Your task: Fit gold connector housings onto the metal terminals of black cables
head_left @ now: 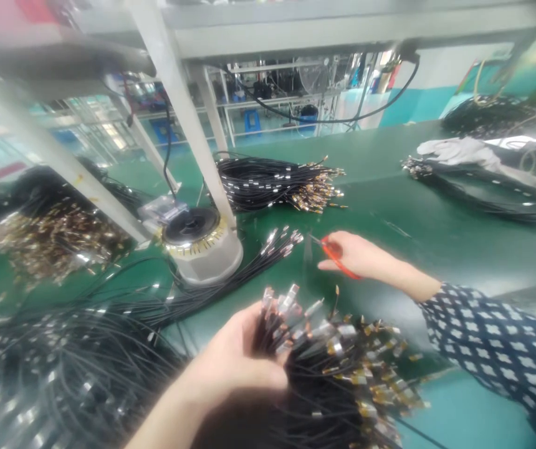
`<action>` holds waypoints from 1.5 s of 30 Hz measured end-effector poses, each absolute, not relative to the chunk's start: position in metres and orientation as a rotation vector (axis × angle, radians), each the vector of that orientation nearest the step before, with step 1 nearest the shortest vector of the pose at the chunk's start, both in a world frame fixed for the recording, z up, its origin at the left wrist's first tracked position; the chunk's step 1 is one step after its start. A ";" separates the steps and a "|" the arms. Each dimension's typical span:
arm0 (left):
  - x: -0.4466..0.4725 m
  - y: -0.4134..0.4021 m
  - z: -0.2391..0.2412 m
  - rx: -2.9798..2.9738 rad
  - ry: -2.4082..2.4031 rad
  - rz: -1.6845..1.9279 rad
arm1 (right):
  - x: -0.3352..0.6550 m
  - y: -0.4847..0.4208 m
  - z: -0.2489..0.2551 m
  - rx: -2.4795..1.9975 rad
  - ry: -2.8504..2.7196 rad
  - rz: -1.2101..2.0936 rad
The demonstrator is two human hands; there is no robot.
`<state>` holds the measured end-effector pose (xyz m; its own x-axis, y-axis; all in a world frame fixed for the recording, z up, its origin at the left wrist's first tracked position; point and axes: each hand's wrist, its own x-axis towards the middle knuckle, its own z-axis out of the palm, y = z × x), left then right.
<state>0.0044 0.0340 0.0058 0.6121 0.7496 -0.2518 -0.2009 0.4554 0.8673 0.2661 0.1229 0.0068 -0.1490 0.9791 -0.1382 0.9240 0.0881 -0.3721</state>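
My left hand [235, 358] is closed round a thick bundle of black cables [315, 349] with silver and gold connector ends, held low in the middle. My right hand [356, 255], in a dotted dark sleeve, grips small red-handled scissors [332, 252] just above the green table [417, 206]. The scissor tips point left toward a loose fan of black cables [268, 249] lying on the table.
A round grey machine [202, 246] with a black disc stands behind a slanted metal post [179, 106]. Another cable bundle [277, 184] lies beyond it. Cable heaps lie at the left [48, 240] and far right [487, 187], with white gloves [455, 149].
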 end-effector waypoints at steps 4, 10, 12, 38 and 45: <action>0.000 0.036 0.013 0.982 0.887 0.738 | 0.298 0.124 0.001 -2.160 -2.198 0.420; -0.007 0.040 0.015 0.900 0.939 0.937 | 0.262 0.107 0.021 -1.810 -2.306 0.642; -0.008 0.039 0.014 0.851 0.944 1.000 | 0.229 0.099 0.023 -1.380 -2.166 1.209; -0.056 0.008 0.030 0.599 1.246 1.349 | 0.108 0.066 0.007 -0.553 -1.728 2.077; -0.051 0.019 0.021 0.663 1.177 1.228 | 0.103 0.071 0.006 -0.553 -1.794 2.131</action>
<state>-0.0512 0.0189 0.0208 -0.0874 0.9441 -0.3180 -0.3578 0.2681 0.8945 0.1034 0.0707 0.0057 -0.8808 0.4634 -0.0976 0.0173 -0.1746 -0.9845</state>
